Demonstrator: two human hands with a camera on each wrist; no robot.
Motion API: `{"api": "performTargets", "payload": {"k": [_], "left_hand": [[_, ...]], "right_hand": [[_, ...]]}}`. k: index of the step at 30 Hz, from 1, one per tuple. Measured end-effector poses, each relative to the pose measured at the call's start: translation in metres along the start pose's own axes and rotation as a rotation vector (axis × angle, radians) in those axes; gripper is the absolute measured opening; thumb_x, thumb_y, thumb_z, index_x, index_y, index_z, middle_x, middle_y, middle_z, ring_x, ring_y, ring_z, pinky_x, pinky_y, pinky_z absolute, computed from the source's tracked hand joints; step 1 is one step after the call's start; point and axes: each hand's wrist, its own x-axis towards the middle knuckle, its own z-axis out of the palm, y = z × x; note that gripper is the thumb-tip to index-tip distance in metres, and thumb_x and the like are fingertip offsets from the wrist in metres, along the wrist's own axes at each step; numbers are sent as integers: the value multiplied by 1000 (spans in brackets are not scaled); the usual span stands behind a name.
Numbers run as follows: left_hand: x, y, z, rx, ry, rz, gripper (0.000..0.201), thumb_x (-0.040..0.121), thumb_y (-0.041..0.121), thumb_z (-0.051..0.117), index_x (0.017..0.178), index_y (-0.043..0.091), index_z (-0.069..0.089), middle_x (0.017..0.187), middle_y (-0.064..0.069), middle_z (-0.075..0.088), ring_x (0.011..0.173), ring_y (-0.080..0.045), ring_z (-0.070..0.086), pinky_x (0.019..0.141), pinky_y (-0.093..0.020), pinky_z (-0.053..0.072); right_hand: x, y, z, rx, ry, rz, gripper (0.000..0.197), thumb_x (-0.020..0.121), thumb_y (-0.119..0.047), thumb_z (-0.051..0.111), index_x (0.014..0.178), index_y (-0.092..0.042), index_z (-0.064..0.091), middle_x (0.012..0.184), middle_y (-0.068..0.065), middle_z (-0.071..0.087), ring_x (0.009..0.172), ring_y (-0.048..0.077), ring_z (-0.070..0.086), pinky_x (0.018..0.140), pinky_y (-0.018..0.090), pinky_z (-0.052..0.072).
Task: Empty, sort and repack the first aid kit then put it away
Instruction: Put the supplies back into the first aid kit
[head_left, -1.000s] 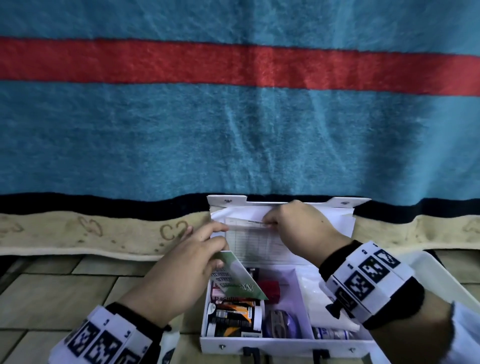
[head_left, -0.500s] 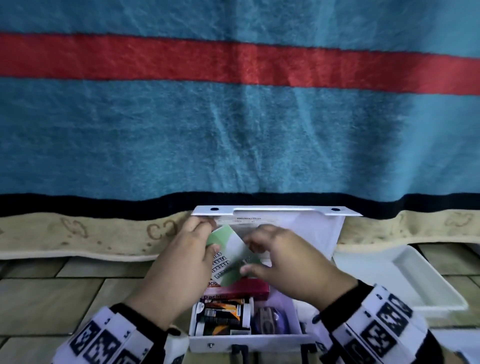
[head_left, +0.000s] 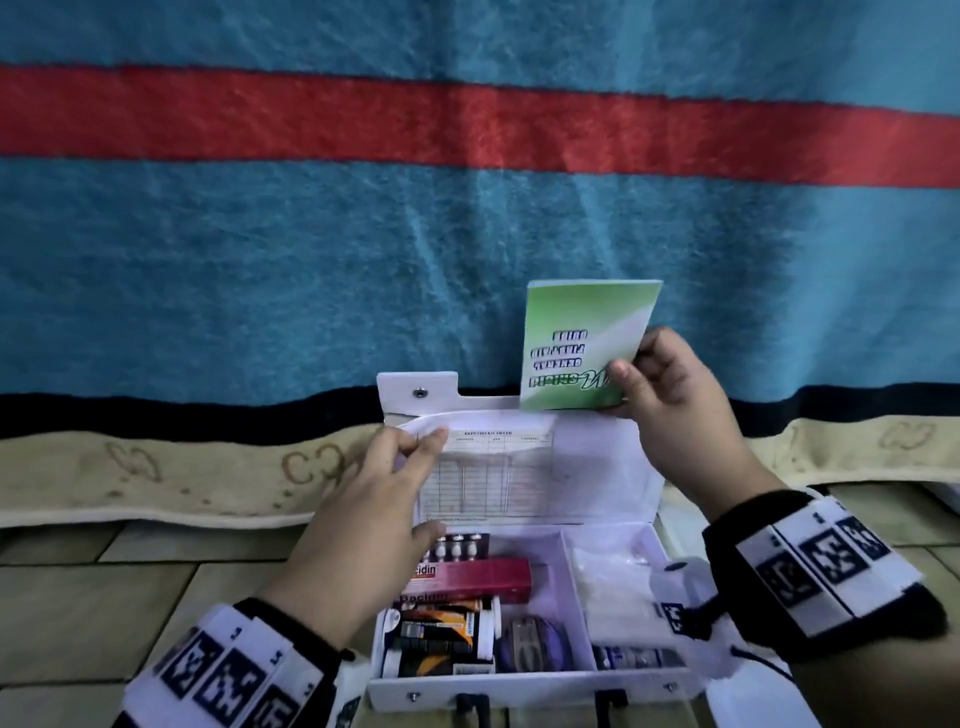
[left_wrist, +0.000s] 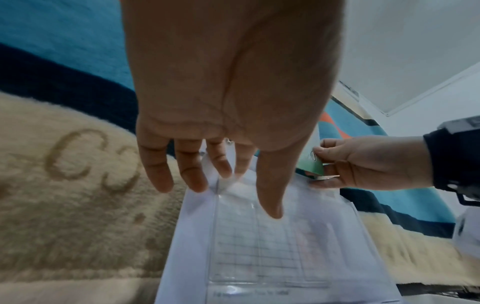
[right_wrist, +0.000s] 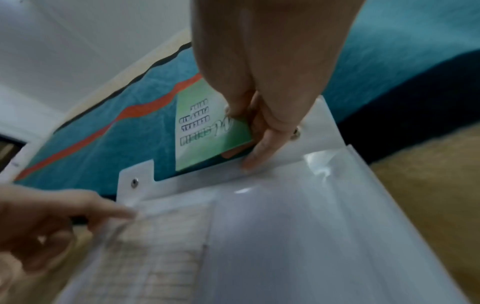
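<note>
The white first aid kit (head_left: 519, 686) stands open on the floor, with its lid (head_left: 597, 467) upright against the blanket. My right hand (head_left: 636, 364) pinches a green first aid booklet (head_left: 587, 348) by its lower corner, just above the lid's top edge. The right wrist view shows the booklet (right_wrist: 205, 131) in that same hand (right_wrist: 249, 127). My left hand (head_left: 415, 478) rests straight fingers on the top left edge of the lid's clear pocket (left_wrist: 259, 236), which holds a printed contents sheet. Inside the box lie a red carton (head_left: 467, 574), a blister strip (head_left: 462, 545), dark bottles (head_left: 436, 634) and a plastic bag (head_left: 608, 577).
A blue blanket (head_left: 363, 260) with a red stripe and a beige border hangs right behind the kit. Tiled floor (head_left: 104, 597) lies on the left. A white tray edge (head_left: 948, 496) shows at the far right.
The green booklet passed from my left hand to my right, which lifted it above the lid. My left hand moved to the pocket's left edge.
</note>
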Motion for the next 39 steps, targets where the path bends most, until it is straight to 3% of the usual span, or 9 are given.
{"api": "performTargets", "payload": {"k": [3, 6, 12, 15, 18, 23, 27, 34, 39], "left_hand": [[2, -2, 0, 7, 40, -4, 78, 88, 40, 59, 147, 42, 9, 131, 15, 24, 110, -9, 46, 94, -27, 41], [3, -2, 0, -5, 41, -21, 75, 88, 38, 59, 146, 42, 12, 129, 15, 27, 108, -9, 47, 95, -29, 42], [5, 2, 2, -4, 53, -55, 72, 88, 38, 58, 145, 42, 14, 128, 14, 28, 108, -11, 50, 95, -32, 43], [6, 3, 2, -11, 63, -58, 70, 89, 37, 57, 145, 41, 16, 127, 14, 30, 111, -10, 49, 97, -33, 42], [5, 4, 2, -1, 58, -60, 70, 89, 38, 56, 146, 41, 16, 126, 14, 31, 109, -9, 49, 96, -31, 41], [3, 4, 2, 1, 30, -76, 71, 90, 40, 54, 147, 41, 11, 124, 16, 28, 99, -7, 49, 91, -29, 41], [3, 3, 3, 0, 16, -77, 73, 89, 42, 55, 147, 41, 10, 124, 16, 28, 97, -8, 49, 84, -26, 41], [2, 2, -1, -38, 17, -46, 74, 88, 39, 58, 148, 38, 14, 128, 16, 32, 106, -12, 50, 93, -30, 44], [-4, 10, -6, -103, 116, 129, 57, 88, 28, 61, 139, 36, 39, 149, 17, 22, 135, -7, 20, 109, -23, 16]], "right_hand": [[4, 2, -13, -347, -39, -155, 18, 85, -10, 62, 83, -28, 60, 75, -5, 68, 74, 10, 62, 74, 21, 46], [6, 0, -24, -622, -164, -226, 10, 82, -2, 66, 84, -12, 67, 71, -7, 66, 71, -1, 57, 67, 8, 37], [10, 1, -33, -972, -400, -174, 9, 82, -12, 66, 89, -10, 72, 96, 3, 72, 93, 21, 64, 82, 35, 49], [8, 1, -26, -1108, -477, -134, 9, 84, -20, 62, 84, -17, 71, 89, 2, 69, 91, 21, 60, 76, 33, 48], [5, -4, -18, -1232, -515, -48, 10, 84, -18, 56, 79, -18, 65, 78, 4, 62, 74, 21, 53, 64, 30, 43], [3, -17, -4, -1310, -621, 28, 20, 86, -12, 49, 85, -24, 64, 90, 4, 59, 100, 25, 57, 69, 25, 36], [6, -15, 7, -1387, -590, 56, 29, 90, -11, 44, 110, -19, 64, 117, 7, 61, 108, 28, 57, 76, 28, 39], [-2, -15, 1, -1304, -365, 33, 14, 88, -19, 55, 98, -20, 65, 102, 4, 66, 95, 26, 64, 65, 27, 37], [-27, -36, -39, -1089, -144, 25, 20, 87, -37, 60, 92, -21, 71, 96, 4, 69, 93, 28, 63, 71, 31, 46]]}}
